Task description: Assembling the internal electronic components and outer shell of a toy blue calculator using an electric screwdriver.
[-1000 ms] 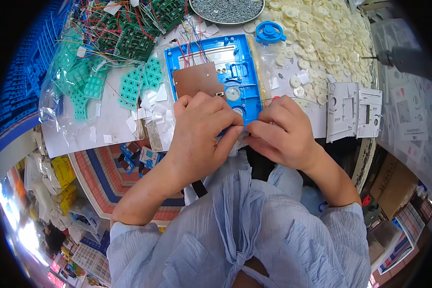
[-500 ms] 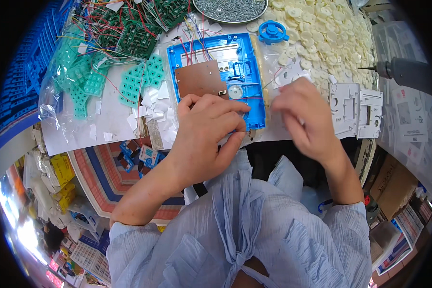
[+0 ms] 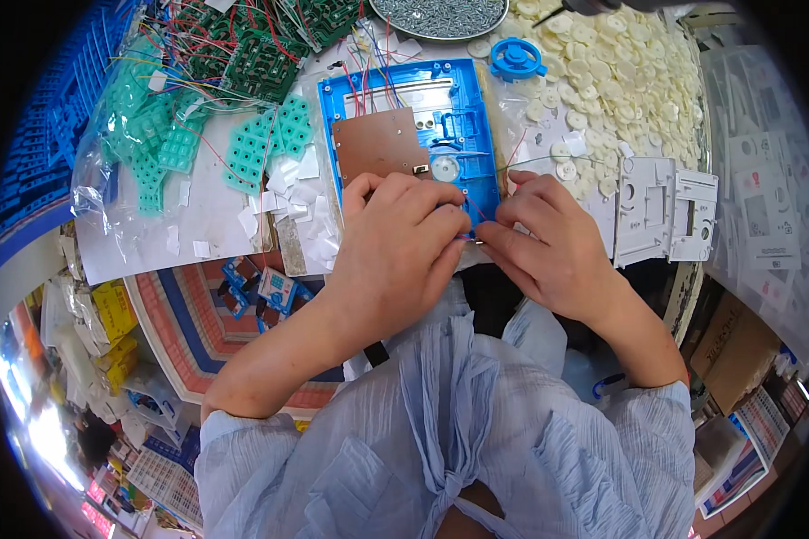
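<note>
A blue plastic housing (image 3: 485,144) lies in front of me with a brown circuit board (image 3: 382,144) in its left part. A round whitish disc (image 3: 444,168) sits beside the board. My left hand (image 3: 395,229) is closed over the near part of the board and the housing's near edge, thumb and forefinger bent together at its lower right. At the housing's near right corner, my right hand (image 3: 548,242) has its fingers pinched on a thin wire (image 3: 475,207) that runs between both hands. The fingertips hide the wire's ends.
Green circuit boards with wires (image 3: 261,67) and teal rubber keypads (image 3: 265,148) lie left. A screw dish (image 3: 440,18), blue ring part (image 3: 517,59) and cream discs (image 3: 620,72) are beyond. White plastic panels (image 3: 645,211) lie right. A dark pointed tool (image 3: 580,7) hangs above.
My right hand has come left and down to the housing's near corner, its fingers now pinched. The dark pointed tool has swung from the right side to the top. My left hand stays nearly in place.
</note>
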Available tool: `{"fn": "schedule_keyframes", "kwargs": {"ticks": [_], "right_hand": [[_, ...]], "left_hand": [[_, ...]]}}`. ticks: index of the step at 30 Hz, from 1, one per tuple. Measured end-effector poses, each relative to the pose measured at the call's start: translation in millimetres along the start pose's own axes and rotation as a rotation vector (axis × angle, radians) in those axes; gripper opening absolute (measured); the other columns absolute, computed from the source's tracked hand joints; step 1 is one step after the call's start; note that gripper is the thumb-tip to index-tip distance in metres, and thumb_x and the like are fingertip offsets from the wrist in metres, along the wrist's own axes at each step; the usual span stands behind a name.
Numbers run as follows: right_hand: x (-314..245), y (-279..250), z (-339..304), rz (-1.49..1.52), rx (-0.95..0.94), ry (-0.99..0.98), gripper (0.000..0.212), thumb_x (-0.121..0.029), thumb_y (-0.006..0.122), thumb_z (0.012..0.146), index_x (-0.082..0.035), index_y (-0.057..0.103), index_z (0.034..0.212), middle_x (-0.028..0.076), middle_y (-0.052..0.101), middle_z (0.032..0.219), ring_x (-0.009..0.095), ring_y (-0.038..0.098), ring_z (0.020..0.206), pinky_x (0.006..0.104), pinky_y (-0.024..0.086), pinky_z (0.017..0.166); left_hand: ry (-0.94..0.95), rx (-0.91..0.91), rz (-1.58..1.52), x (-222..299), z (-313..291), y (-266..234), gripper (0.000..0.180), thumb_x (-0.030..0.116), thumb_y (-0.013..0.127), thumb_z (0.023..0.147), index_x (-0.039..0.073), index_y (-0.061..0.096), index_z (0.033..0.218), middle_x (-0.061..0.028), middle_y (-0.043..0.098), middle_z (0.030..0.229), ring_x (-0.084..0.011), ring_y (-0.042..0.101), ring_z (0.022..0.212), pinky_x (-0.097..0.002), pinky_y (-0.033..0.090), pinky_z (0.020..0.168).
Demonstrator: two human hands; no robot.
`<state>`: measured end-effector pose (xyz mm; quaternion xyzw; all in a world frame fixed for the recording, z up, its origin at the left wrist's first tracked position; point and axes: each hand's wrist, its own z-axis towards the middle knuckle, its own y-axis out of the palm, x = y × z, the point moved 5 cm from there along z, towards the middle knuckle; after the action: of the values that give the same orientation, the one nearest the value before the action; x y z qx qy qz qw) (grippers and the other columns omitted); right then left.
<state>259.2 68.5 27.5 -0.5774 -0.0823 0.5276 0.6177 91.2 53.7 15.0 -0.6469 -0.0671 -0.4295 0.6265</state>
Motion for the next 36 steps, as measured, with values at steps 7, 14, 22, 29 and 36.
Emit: {"fn": "schedule_keyframes", "kwargs": {"ticks": [7,14,22,29,36], "right_hand": [[-7.2,-1.6,18.3,-0.101,-0.192,0.037,0.014,-0.010,0.069,0.072,-0.001,0.066,0.083,0.009,0.056,0.090,0.030,0.057,0.095,0.0367,0.054,0.079],[13.5,2.4,9.4,0.058,-0.120,-0.062,0.014,-0.010,0.077,0.075,-0.005,0.072,0.087,0.003,0.060,0.086,0.026,0.056,0.086,0.0394,0.047,0.080],[31.1,5.2,-13.5,0.161,-0.034,0.091,0.014,-0.014,0.080,0.080,-0.010,0.078,0.093,0.001,0.063,0.082,0.024,0.057,0.083,0.0408,0.042,0.084],[32.9,6.0,-4.3,0.391,-0.131,0.409,0.008,-0.011,0.074,0.083,-0.005,0.075,0.089,0.009,0.064,0.076,0.029,0.063,0.075,0.0403,0.048,0.069],[29.1,2.8,5.2,0.376,-0.277,0.570,0.010,-0.011,0.072,0.084,-0.001,0.069,0.086,0.014,0.065,0.073,0.032,0.065,0.066,0.0418,0.050,0.063]], "left_hand": [[0.040,0.030,0.024,-0.5,-4.4,1.0,0.028,0.009,0.077,0.078,0.011,0.066,0.103,-0.0032,0.065,0.113,-0.0265,0.058,0.104,-0.0468,0.034,0.095],[0.085,0.069,-0.025,-6.6,-8.2,4.0,0.031,0.009,0.078,0.076,0.013,0.070,0.106,-0.0012,0.066,0.109,-0.0248,0.060,0.100,-0.0488,0.036,0.094],[0.173,0.036,0.158,-0.6,-16.0,8.9,0.040,0.011,0.076,0.076,0.020,0.076,0.115,0.0056,0.066,0.108,-0.0189,0.060,0.096,-0.0681,0.026,0.111],[0.222,0.026,0.219,3.0,-16.7,11.4,0.036,0.013,0.071,0.079,0.016,0.076,0.114,0.0050,0.066,0.109,-0.0183,0.060,0.095,-0.0761,0.019,0.114],[0.330,0.007,0.322,11.1,-16.8,12.4,0.034,0.010,0.068,0.079,0.006,0.075,0.112,0.0014,0.065,0.109,-0.0176,0.061,0.093,-0.0791,0.023,0.110]]}}
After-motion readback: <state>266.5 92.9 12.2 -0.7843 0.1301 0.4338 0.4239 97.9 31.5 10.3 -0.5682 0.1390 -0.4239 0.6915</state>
